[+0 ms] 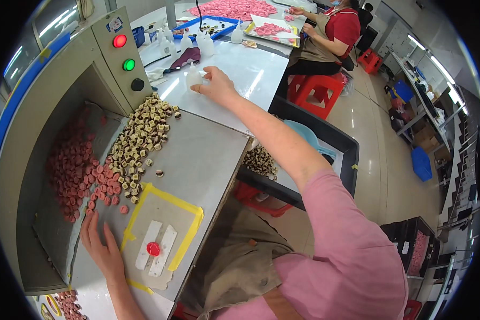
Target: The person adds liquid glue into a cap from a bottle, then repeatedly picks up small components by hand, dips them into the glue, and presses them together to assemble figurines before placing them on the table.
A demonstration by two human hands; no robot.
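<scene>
My right hand (pixel 217 87) reaches across to the white table, thumb and fingers around the side of a small translucent squeeze bottle (pixel 193 79) with a narrow nozzle. The bottle stands upright. My left hand (pixel 100 249) lies open on the metal worktop, fingertips at the edge of a heap of round pink pieces (pixel 74 170). Beside that heap is a pile of small cream-and-dark pieces (pixel 144 128). Right of my left hand, a red round piece (pixel 153 249) sits across two white strips (pixel 163 250), inside a yellow tape outline (pixel 186 216).
A beige machine housing (pixel 104 58) with red and green lights arches over the pink heap. Behind the bottle are a dark purple cloth (pixel 186 57), more bottles (pixel 205 45) and a blue tray (pixel 226 25). A black tray (pixel 349 160) lies below right. A co-worker (pixel 333 34) sits beyond.
</scene>
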